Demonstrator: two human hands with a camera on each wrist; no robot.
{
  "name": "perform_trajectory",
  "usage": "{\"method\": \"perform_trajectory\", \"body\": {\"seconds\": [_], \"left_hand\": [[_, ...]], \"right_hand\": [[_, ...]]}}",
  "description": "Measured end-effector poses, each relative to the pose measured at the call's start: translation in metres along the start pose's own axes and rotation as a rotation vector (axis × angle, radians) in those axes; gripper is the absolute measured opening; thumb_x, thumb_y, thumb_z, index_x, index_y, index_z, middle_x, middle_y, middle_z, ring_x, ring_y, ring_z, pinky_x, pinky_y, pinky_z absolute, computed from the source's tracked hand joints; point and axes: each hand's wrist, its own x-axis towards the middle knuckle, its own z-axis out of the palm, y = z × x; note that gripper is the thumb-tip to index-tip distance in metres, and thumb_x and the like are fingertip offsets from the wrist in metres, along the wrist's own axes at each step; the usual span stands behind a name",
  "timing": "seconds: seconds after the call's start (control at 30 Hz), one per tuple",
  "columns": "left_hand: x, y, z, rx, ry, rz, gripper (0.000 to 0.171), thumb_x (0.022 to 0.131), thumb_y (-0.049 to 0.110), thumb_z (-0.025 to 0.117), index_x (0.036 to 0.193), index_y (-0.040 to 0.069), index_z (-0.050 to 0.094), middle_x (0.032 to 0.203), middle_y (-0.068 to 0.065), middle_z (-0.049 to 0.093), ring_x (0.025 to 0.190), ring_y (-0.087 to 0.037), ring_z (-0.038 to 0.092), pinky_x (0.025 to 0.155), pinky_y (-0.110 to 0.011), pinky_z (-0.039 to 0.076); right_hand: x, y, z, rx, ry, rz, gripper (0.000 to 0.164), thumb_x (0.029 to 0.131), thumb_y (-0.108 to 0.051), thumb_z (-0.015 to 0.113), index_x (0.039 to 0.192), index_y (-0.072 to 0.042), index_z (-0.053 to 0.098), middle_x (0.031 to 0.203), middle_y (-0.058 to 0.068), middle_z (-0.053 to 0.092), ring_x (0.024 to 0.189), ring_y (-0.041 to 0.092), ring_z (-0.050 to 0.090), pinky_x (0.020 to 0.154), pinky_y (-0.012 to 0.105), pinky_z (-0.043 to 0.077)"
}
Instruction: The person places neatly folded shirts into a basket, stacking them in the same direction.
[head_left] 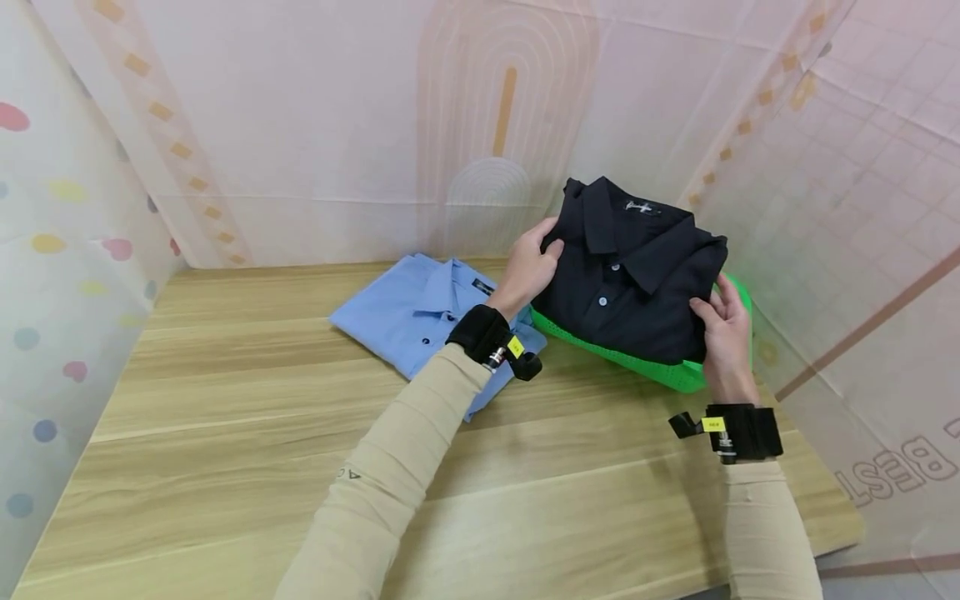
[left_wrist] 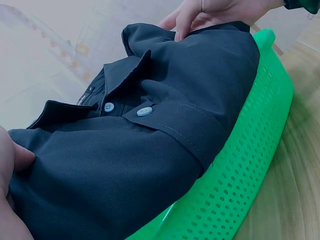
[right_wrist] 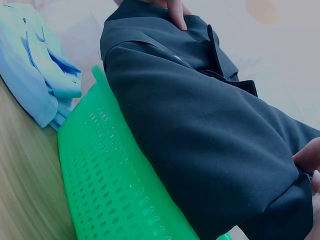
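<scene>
A folded black shirt (head_left: 637, 275) with a collar and pale buttons is held up over a green perforated basket (head_left: 675, 375). My left hand (head_left: 531, 265) grips its left edge, thumb on top. At the opposite edge, my right hand (head_left: 726, 337) pinches the cloth, with the thumb in front. In the left wrist view the black shirt (left_wrist: 150, 115) covers most of the basket's opening, and the basket wall (left_wrist: 240, 170) shows below it. A folded light blue shirt (head_left: 397, 312) lies on the table left of the basket, partly behind my left wrist.
The wooden table (head_left: 225, 433) carries both the basket and the blue shirt. A patterned cloth backdrop (head_left: 315, 125) rises behind the table, and another cloth (head_left: 885, 250) hangs close along the right side.
</scene>
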Motion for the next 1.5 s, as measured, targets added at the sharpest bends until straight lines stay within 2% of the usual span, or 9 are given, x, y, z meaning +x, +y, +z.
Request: {"method": "perform_trajectory", "body": {"seconds": [0.23,0.5,0.67,0.83,0.93,1.17,1.5], "left_hand": [[0.002,0.002,0.008,0.013,-0.021,0.020,0.047,0.112,0.016,0.043,0.158,0.020,0.043,0.160,-0.002,0.045,0.148,-0.017,0.040,0.120,-0.027,0.032],[0.006,0.005,0.022,-0.003,-0.052,-0.004,0.057,0.105,0.002,0.040,0.160,0.018,0.039,0.164,-0.004,0.041,0.151,-0.019,0.036,0.122,-0.031,0.032],[0.009,0.004,0.028,-0.050,-0.047,0.038,0.059,0.103,-0.003,0.038,0.160,0.015,0.040,0.163,-0.006,0.041,0.152,-0.019,0.036,0.122,-0.031,0.032],[0.015,0.006,0.032,-0.023,-0.066,0.041,0.057,0.107,-0.001,0.037,0.161,0.016,0.038,0.165,-0.005,0.039,0.153,-0.018,0.034,0.122,-0.029,0.030],[0.018,0.006,0.035,-0.020,-0.065,0.038,0.056,0.107,-0.001,0.037,0.161,0.016,0.038,0.165,-0.006,0.039,0.153,-0.018,0.034,0.122,-0.028,0.030],[0.024,0.003,0.043,-0.028,-0.030,0.042,0.056,0.106,-0.003,0.037,0.159,0.014,0.041,0.163,-0.008,0.041,0.151,-0.022,0.037,0.122,-0.029,0.032],[0.028,-0.003,0.053,0.003,0.014,0.006,0.056,0.107,-0.002,0.038,0.160,0.017,0.040,0.161,-0.008,0.044,0.149,-0.024,0.040,0.120,-0.034,0.035]], "right_hand": [[-0.001,-0.003,-0.007,-0.034,0.036,0.032,0.066,0.104,-0.010,0.060,0.162,-0.027,0.033,0.139,-0.005,0.059,0.120,0.008,0.058,0.099,0.018,0.046],[-0.005,-0.003,-0.016,-0.060,0.066,0.038,0.067,0.105,-0.013,0.059,0.163,-0.028,0.031,0.144,-0.003,0.056,0.121,0.008,0.057,0.096,0.016,0.046],[-0.003,-0.001,-0.019,-0.069,0.083,0.027,0.066,0.106,-0.012,0.058,0.164,-0.027,0.029,0.138,-0.005,0.059,0.117,0.006,0.059,0.096,0.016,0.046],[0.002,0.000,-0.020,-0.086,0.139,0.020,0.066,0.106,-0.009,0.055,0.164,-0.027,0.029,0.130,-0.010,0.062,0.115,0.005,0.059,0.097,0.017,0.045],[0.003,-0.002,-0.021,-0.091,0.162,0.015,0.064,0.107,-0.009,0.054,0.163,-0.027,0.030,0.134,-0.007,0.060,0.119,0.007,0.057,0.099,0.019,0.044],[0.004,-0.002,-0.022,-0.091,0.168,-0.004,0.063,0.107,-0.008,0.053,0.163,-0.027,0.030,0.140,-0.003,0.058,0.122,0.009,0.056,0.100,0.019,0.044],[0.004,-0.002,-0.023,-0.162,0.196,-0.022,0.060,0.108,-0.010,0.052,0.161,-0.031,0.034,0.151,0.003,0.054,0.127,0.011,0.055,0.102,0.020,0.044]]}}
